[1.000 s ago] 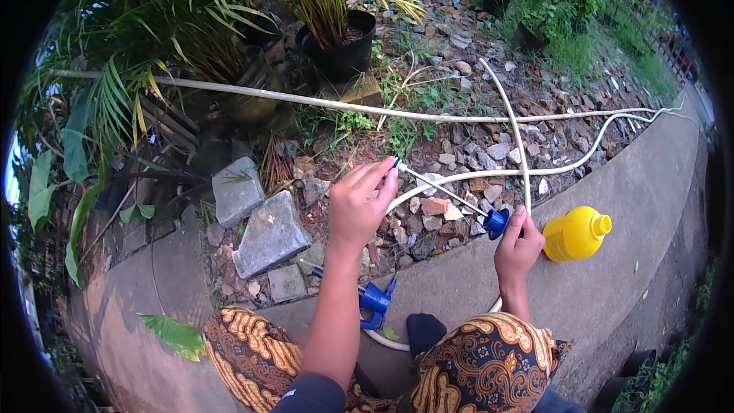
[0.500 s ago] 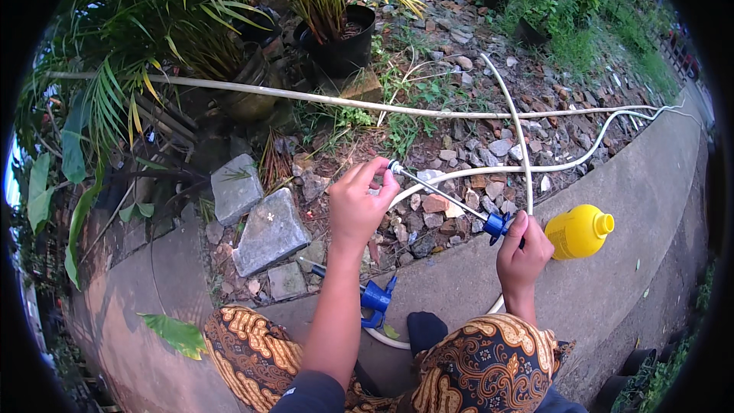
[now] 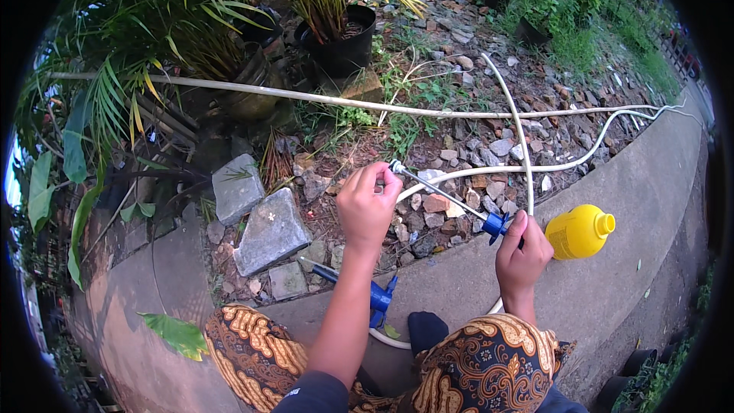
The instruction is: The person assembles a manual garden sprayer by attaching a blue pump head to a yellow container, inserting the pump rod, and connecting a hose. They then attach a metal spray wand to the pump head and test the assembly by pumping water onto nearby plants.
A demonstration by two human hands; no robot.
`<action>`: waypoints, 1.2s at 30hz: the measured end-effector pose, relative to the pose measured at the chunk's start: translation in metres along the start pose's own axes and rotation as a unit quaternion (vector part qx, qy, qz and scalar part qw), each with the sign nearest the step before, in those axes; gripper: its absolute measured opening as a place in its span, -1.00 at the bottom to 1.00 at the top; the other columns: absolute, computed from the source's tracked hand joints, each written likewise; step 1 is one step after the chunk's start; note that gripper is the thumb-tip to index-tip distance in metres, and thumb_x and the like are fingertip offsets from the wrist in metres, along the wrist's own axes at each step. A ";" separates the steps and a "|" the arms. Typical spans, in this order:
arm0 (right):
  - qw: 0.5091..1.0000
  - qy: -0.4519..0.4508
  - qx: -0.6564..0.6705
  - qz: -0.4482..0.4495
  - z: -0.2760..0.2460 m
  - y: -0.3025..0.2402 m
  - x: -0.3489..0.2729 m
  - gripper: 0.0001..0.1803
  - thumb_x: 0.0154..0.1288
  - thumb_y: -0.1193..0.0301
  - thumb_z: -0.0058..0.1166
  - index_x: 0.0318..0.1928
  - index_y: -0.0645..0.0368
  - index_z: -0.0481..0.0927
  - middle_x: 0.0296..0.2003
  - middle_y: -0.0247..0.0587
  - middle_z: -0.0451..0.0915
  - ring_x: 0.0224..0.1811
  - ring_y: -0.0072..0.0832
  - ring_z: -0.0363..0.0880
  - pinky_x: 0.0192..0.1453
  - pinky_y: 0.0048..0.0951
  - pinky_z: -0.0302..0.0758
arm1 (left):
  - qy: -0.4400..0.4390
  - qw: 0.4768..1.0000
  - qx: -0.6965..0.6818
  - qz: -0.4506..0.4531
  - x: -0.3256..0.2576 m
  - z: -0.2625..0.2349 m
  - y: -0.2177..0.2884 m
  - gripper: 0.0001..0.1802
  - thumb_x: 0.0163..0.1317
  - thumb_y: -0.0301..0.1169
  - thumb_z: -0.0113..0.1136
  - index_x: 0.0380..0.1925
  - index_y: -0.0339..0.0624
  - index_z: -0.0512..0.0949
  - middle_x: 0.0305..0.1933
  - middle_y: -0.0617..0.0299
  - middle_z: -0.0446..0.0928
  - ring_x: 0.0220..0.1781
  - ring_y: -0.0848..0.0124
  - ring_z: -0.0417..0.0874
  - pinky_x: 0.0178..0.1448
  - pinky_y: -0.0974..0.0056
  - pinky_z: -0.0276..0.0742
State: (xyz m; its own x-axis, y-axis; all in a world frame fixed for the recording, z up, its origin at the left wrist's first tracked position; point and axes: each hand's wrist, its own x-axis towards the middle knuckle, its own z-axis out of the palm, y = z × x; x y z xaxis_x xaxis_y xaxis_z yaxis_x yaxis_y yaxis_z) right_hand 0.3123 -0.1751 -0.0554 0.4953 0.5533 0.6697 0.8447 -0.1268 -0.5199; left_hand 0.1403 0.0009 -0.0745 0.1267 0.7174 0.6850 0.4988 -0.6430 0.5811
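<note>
1. Fingers of the left hand (image 3: 365, 205) are pinching the white-and-black end of one pump plunger (image 3: 445, 198), thumb and index nearly meeting.
2. Right hand (image 3: 523, 251) is gripping the plunger's other end, thumb pressing just behind the blue flanged cap (image 3: 495, 226); metal rod is slanting down rightward between the two hands.
3. Counting: one yellow bottle (image 3: 577, 232), uncapped, neck pointing right; one blue spray head (image 3: 381, 296), left forearm partly covering it; two large grey stone blocks (image 3: 273, 232).
4. Versus one second ago: left hand is sitting slightly farther right; plunger is staying between both hands; bottle is hardly shifting.
5. Edges: concrete path (image 3: 650, 199) is bordering the rubble (image 3: 501, 147) along a slant; bottle is resting on the path just beside the right hand, bare concrete extending beyond it; patterned cloth (image 3: 485, 371) is bounding the near side.
</note>
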 end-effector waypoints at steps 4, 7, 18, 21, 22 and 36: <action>0.999 -0.025 0.019 0.023 -0.001 0.007 0.001 -0.71 0.53 0.50 -0.02 -0.43 0.30 0.45 -0.64 -0.10 0.36 -0.66 -0.25 0.34 -0.52 -0.28 0.23 | -0.037 0.997 -0.060 -0.035 0.002 -0.002 0.000 -0.82 0.10 -0.59 0.37 -0.25 -0.29 0.72 -0.37 0.11 0.73 -0.43 0.40 0.76 -0.37 0.34 0.67; 0.999 -0.037 0.027 0.014 -0.003 0.010 0.003 -0.71 0.55 0.48 -0.03 -0.41 0.32 0.47 -0.63 -0.11 0.36 -0.66 -0.31 0.33 -0.51 -0.32 0.22 | -0.056 0.995 -0.074 -0.039 0.003 -0.004 0.000 -0.83 0.11 -0.58 0.36 -0.25 -0.29 0.72 -0.37 0.11 0.72 -0.42 0.41 0.76 -0.37 0.35 0.68; 0.989 -0.047 0.039 0.132 -0.003 0.015 0.004 -0.64 0.56 0.42 -0.04 -0.46 0.31 0.47 -0.70 -0.12 0.33 -0.69 -0.41 0.28 -0.55 -0.30 0.16 | -0.082 0.995 -0.050 -0.020 -0.007 0.007 -0.007 -0.89 0.11 -0.53 0.36 -0.33 -0.23 0.67 -0.40 0.11 0.67 -0.45 0.22 0.73 -0.36 0.24 0.62; 0.977 -0.054 0.079 0.192 -0.003 0.019 0.002 -0.58 0.59 0.37 -0.05 -0.47 0.34 0.48 -0.71 -0.20 0.29 -0.64 -0.55 0.20 -0.53 -0.34 0.14 | -0.097 0.994 -0.047 -0.011 -0.010 0.007 -0.015 -0.83 0.14 -0.57 0.33 -0.23 -0.31 0.70 -0.32 0.12 0.72 -0.41 0.37 0.78 -0.35 0.33 0.67; 0.969 -0.054 0.111 0.214 -0.003 0.022 0.002 -0.57 0.60 0.35 -0.06 -0.47 0.35 0.49 -0.70 -0.24 0.29 -0.62 -0.59 0.19 -0.53 -0.35 0.15 | -0.099 0.994 -0.035 -0.014 -0.010 0.005 -0.019 -0.83 0.14 -0.57 0.33 -0.24 -0.31 0.70 -0.33 0.13 0.72 -0.39 0.38 0.78 -0.34 0.33 0.68; 0.958 -0.053 0.126 0.251 0.010 0.032 -0.005 -0.49 0.64 0.25 -0.06 -0.50 0.31 0.49 -0.67 -0.52 0.28 -0.57 -0.72 0.15 -0.51 -0.45 0.07 | -0.244 0.854 -0.431 -0.158 0.004 -0.015 -0.011 -0.63 0.45 -0.48 0.22 0.23 -0.28 0.59 0.08 0.08 0.65 0.03 0.34 0.74 0.06 0.30 0.74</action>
State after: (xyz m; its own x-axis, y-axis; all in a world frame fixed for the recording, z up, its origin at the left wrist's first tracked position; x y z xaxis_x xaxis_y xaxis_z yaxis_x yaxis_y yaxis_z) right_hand 0.3351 -0.1737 -0.0812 0.7918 0.5568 0.2512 0.4234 -0.2040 -0.8827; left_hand 0.1228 0.0074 -0.0717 0.5505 0.7824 0.2913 -0.2152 -0.2041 0.9550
